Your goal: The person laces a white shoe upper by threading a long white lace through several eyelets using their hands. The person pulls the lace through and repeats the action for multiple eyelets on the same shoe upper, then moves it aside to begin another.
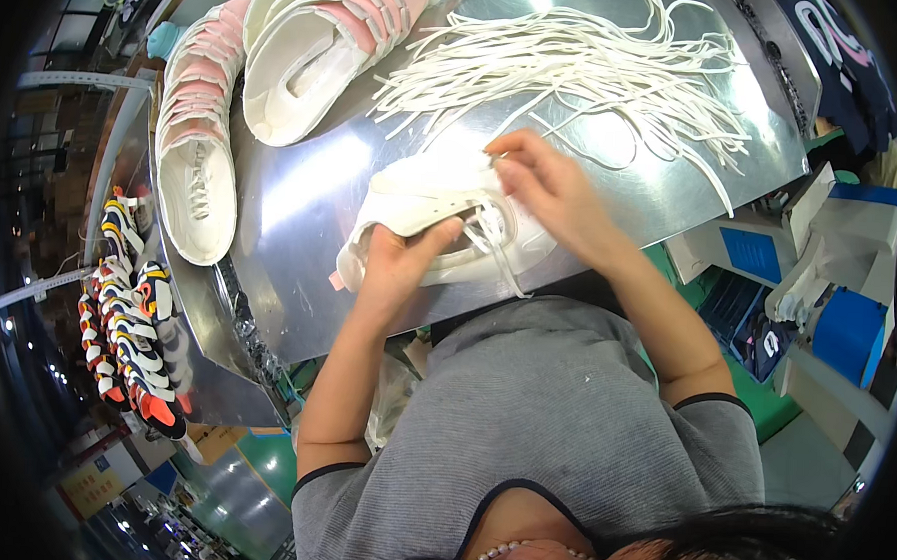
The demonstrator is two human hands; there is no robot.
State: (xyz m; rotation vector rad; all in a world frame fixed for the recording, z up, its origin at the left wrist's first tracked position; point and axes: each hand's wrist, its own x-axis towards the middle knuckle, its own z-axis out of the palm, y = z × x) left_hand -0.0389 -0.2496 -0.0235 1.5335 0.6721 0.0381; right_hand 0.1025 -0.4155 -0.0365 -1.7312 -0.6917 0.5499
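A white shoe [437,204] lies on its side in front of me on the metal table, its heel toward the left with a small pink tab. My left hand [394,263] grips the shoe's collar, the thumb inside the opening and the fingers underneath. White shoelace [493,232] runs through some eyelets, and a loose length hangs down over the near side. Above the front of the shoe, my right hand [553,189] pinches thumb and forefinger together on a bit of shoelace, which blends into the white behind it.
A heap of loose white laces [578,70] spreads over the table's far side. White-and-pink shoes stand nested in rows [199,159] at the left. Beyond the left edge hang several multicoloured shoes [132,316]. Bins with blue panels [750,255] stand at the right.
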